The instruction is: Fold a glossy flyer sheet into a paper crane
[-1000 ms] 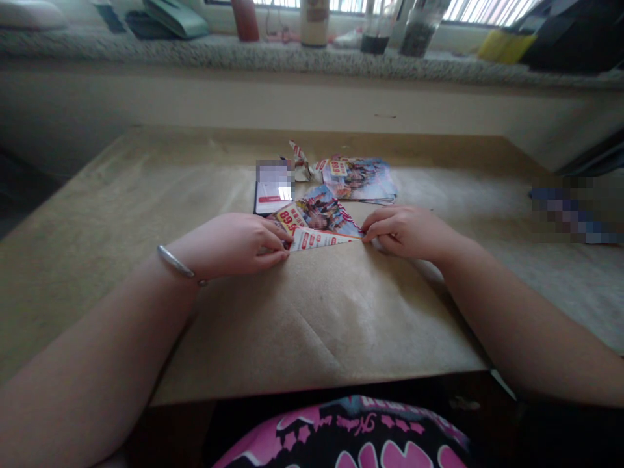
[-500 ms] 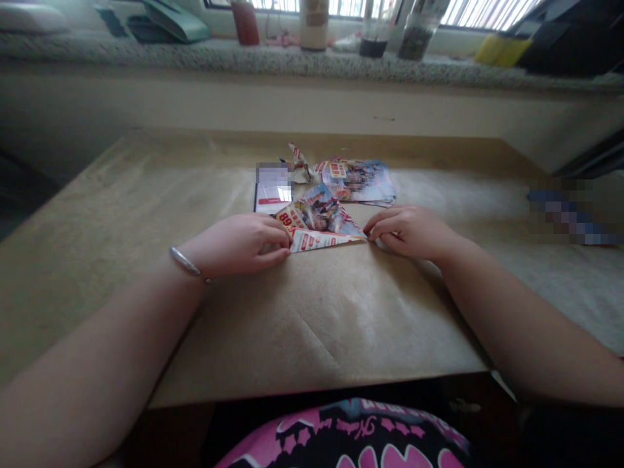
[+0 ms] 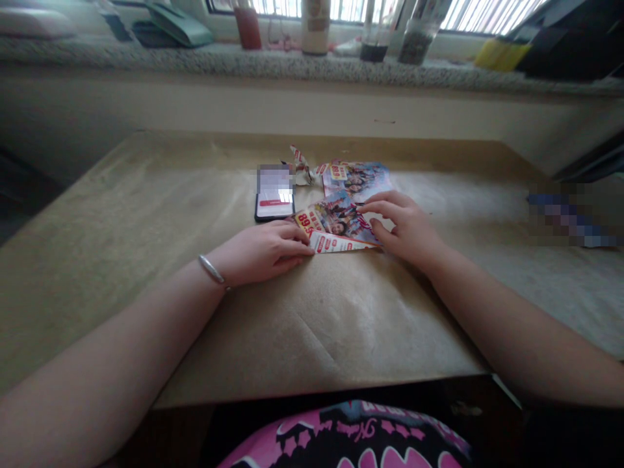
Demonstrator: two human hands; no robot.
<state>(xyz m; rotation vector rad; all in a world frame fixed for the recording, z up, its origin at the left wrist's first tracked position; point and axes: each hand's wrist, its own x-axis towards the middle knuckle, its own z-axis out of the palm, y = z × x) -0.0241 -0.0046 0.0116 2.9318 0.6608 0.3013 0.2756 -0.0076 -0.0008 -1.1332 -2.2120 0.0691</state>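
A colourful printed flyer (image 3: 336,227) lies on the table, its near edge folded over into a white strip with red print. My left hand (image 3: 275,250) has its fingers closed on the flyer's left corner, thumb at the near edge. At the right side, my right hand (image 3: 407,229) is open, thumb and forefinger apart, with the fingertips over the flyer's right part. Behind it are more flyers (image 3: 365,179) of the same print, partly covered. A twisted, folded paper piece (image 3: 303,172) sits to their left.
A phone (image 3: 273,207) with a lit screen lies just beyond my left hand. Brown sheeting covers the table (image 3: 234,351). A blurred blue strip (image 3: 570,218) is at the far right. Jars and bottles (image 3: 314,29) stand on the stone windowsill (image 3: 273,64).
The folded flyer has shifted a little to the right with my left hand. My right hand has let go of its right tip, spread its fingers and moved up over it. More of the phone shows.
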